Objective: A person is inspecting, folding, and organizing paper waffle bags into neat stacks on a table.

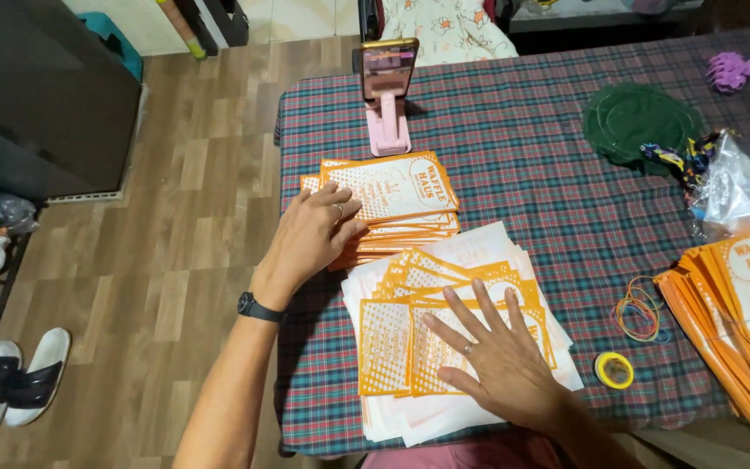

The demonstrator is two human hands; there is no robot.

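My left hand (312, 233), with a ring and a black wristwatch, rests against the near left edge of a thick stack of orange-and-white printed paper sleeves (397, 195) on the plaid tablecloth (523, 148). My right hand (496, 347) lies flat, fingers spread, on a looser fanned pile of the same sleeves (401, 347) lying over white sheets near the table's front edge. Neither hand grips anything.
A phone on a pink stand (387, 87) stands behind the stack. To the right lie another orange sleeve pile (740, 313), rubber bands (638, 311), a yellow tape roll (615, 370), a dark green round cloth (640, 122) and a clear plastic bag (744, 187). Sandals (10, 382) are on the wooden floor, left.
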